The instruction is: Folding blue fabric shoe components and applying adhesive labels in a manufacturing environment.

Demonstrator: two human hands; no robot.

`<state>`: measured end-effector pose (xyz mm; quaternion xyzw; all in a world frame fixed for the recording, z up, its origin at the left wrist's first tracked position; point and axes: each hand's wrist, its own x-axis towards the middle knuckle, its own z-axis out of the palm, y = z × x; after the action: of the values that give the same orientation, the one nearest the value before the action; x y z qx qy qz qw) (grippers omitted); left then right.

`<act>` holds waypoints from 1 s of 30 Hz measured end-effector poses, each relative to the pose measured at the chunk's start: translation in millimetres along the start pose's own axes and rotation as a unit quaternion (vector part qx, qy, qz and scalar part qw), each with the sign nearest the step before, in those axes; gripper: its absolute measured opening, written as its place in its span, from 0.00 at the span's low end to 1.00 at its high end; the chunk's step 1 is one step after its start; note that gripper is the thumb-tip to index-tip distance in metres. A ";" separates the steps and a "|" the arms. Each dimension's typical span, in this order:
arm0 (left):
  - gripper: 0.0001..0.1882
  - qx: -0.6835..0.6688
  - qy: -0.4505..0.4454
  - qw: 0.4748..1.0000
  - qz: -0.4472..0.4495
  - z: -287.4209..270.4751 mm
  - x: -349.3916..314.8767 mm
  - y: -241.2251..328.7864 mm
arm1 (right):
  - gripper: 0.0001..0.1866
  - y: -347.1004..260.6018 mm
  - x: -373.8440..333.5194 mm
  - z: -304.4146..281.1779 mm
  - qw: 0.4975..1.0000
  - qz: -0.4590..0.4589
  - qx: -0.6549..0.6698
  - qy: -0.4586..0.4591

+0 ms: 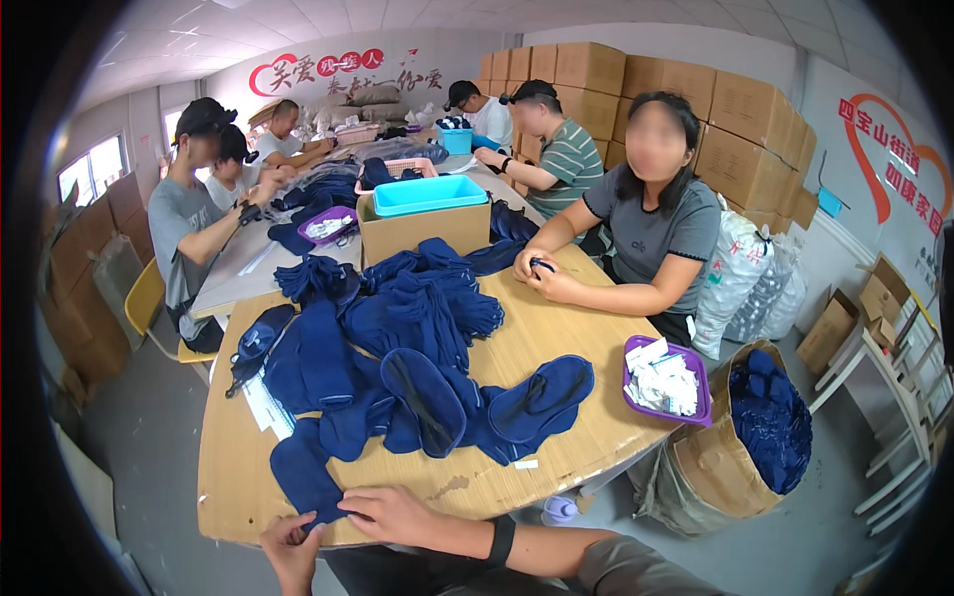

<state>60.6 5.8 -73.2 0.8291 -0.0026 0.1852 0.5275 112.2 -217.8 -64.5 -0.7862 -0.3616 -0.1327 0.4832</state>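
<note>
At the table's near edge, my left hand and my right hand pinch the lower end of a navy sock. Its upper part lies flat on the wood. Just beyond it spreads a heap of navy socks, some bundled together. Two navy slipper-shaped pieces with dark inner outlines rest on the near side of the heap. A small white slip lies to the right of my hands.
A purple basket of white labels sits at the table's right edge. Beside it on the floor stands a carton full of navy socks. A cardboard box bearing a blue tray stands farther back. Several people work around the tables.
</note>
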 end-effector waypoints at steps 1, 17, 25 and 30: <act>0.13 0.000 0.010 1.000 0.010 1.3 0.5 1.4 | 0.12 -1.0 -0.7 0.8 1.000 0.003 -0.003 0.001; 0.13 -0.008 0.016 1.000 0.011 3.9 1.0 8.5 | 0.11 1.6 4.5 5.1 0.999 0.002 -0.017 0.043; 0.14 0.007 0.012 1.000 0.013 2.0 4.3 6.1 | 0.11 5.0 9.8 0.6 0.997 0.056 0.042 0.030; 0.13 0.011 0.008 1.000 0.011 1.3 4.8 9.0 | 0.09 -10.3 16.0 -6.5 0.995 0.075 -0.033 -0.052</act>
<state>63.7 1.6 -64.3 0.8334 -0.0058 0.1973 0.5162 117.2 -213.5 -45.6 -0.8323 -0.3219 -0.0675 0.4463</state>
